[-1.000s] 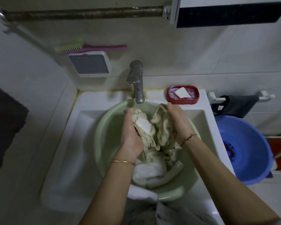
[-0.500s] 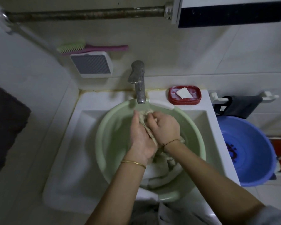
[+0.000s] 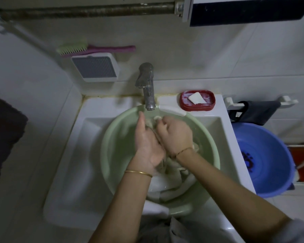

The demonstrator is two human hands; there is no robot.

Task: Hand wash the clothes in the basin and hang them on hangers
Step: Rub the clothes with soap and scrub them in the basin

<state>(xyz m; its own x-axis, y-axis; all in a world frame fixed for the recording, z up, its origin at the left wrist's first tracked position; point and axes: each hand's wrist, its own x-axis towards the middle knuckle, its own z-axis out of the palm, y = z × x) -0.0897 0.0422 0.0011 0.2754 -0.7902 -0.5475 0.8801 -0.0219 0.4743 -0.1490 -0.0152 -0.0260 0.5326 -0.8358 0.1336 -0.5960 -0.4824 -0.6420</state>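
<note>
A white sink (image 3: 88, 155) carries a green basin (image 3: 116, 148) in its bowl. At one o'clock of the basin, a red soap dish (image 3: 197, 106) sits on the sink's back ledge.

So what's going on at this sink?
A person is hand washing a pale garment in a green basin set in the white sink, under the tap. The left hand and right hand both grip the cloth, pressed together as if scrubbing. Soap sits in a red dish. No hanger is in view.
</note>
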